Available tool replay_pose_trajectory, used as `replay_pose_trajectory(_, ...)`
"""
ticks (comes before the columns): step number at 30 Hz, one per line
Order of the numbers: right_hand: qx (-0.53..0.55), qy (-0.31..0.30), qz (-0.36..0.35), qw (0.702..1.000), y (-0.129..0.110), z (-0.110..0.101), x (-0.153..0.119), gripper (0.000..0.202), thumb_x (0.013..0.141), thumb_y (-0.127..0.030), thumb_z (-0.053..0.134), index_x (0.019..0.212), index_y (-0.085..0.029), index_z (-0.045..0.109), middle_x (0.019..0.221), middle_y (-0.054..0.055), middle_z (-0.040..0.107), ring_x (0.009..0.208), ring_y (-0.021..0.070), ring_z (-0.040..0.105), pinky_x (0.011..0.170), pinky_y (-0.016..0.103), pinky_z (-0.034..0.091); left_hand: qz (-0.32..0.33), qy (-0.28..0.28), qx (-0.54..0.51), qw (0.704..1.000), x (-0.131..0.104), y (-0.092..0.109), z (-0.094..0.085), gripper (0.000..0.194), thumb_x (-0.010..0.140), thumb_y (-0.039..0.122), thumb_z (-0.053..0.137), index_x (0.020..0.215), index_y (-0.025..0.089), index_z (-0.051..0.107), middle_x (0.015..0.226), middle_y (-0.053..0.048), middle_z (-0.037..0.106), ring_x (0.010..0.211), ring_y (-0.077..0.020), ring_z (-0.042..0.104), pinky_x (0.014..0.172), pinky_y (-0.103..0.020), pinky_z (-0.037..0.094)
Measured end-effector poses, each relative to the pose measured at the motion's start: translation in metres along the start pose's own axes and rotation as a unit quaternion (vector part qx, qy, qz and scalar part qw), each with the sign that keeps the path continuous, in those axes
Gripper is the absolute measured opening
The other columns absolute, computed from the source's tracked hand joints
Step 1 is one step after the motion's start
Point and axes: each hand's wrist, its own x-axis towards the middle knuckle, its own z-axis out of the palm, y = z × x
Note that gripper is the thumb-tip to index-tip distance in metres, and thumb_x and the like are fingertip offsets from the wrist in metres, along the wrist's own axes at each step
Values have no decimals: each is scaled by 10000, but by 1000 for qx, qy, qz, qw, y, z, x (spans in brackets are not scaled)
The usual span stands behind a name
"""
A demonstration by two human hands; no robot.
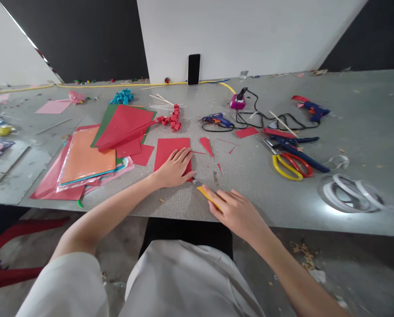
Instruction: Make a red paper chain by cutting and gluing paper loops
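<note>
Under my left hand (173, 169) lies a red paper square (167, 149), flat on the grey table. That hand rests with its fingers stretched out over the paper's right side. My right hand (232, 209) is closed around a yellow utility knife (210, 197). The knife's blade points up and left, at the lower right corner of the red paper. Red paper scraps (206, 146) are scattered just right of the square. More red sheets (127, 125) are piled to the left, by a red curled paper strip (173, 119).
Orange paper in a plastic sleeve (87, 154) lies left. Behind are a blue glue gun (217, 119), a purple plug adapter (237, 102) and a phone (194, 69) leaning on the wall. Scissors (288, 166), pliers (299, 149) and rolls of white tape (352, 193) lie right.
</note>
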Motion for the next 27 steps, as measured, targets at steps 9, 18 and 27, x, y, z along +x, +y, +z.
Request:
replay_pose_trajectory(9, 7, -2, 5, 1000, 0, 0, 1, 426, 1059, -192, 543, 1474, -125, 611, 819, 12, 697, 715, 165, 637, 773, 352, 434, 33, -23, 22, 999, -10, 0, 2, 712, 1113, 491, 248, 1672, 49, 253, 1776, -190, 191, 1670, -298, 151, 1361, -471, 118)
replay_pose_trajectory(18, 12, -4, 9, 1000, 0, 3, 2, 440, 1060, -196, 529, 1488, -128, 602, 807, 21, 699, 714, 171, 646, 768, 346, 445, 36, -21, 24, 999, -11, 3, 0, 733, 1099, 486, 260, 1677, 37, 224, 1770, -215, 190, 1669, -314, 153, 1354, -489, 125)
replay_pose_trajectory(27, 24, -15, 9, 1000, 6, -1, 3, 457, 1046, -192, 534, 1496, -159, 610, 838, 34, 707, 744, 178, 649, 763, 340, 464, 38, -27, 31, 998, -11, 2, 0, 707, 1086, 413, 259, 1672, 20, 221, 1768, -227, 183, 1668, -319, 152, 1355, -497, 124)
